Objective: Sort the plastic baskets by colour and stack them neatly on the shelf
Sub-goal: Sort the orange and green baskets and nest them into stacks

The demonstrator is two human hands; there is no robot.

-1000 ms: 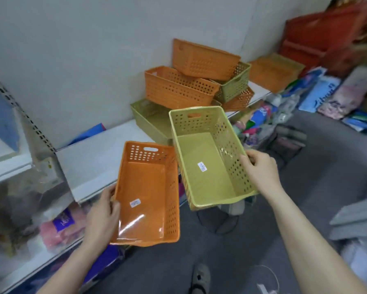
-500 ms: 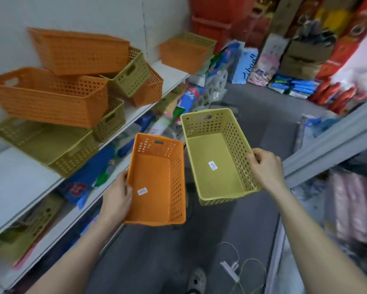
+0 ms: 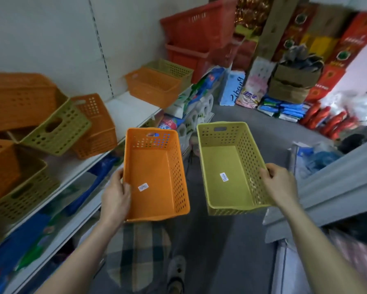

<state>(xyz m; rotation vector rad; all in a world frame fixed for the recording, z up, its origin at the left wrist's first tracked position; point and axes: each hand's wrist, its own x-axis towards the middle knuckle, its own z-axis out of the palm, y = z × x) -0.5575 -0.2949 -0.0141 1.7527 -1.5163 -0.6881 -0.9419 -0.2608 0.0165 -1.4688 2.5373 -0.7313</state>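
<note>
My left hand grips the left rim of an orange perforated basket, held over the aisle. My right hand grips the right rim of an olive-green basket beside it; the two baskets are apart. On the white shelf at left lies a jumbled heap of orange baskets and green baskets, some tilted. Farther along the shelf stand an orange basket and a green basket side by side.
Large red crates are stacked at the shelf's far end. Packaged goods and boxes crowd the floor at the back. A grey shelf edge juts in at right. The lower shelf holds packets. My foot stands on the grey floor.
The view has swung right along the aisle, away from the heap. Both hands keep their baskets, which have drifted apart and now sit level side by side.
</note>
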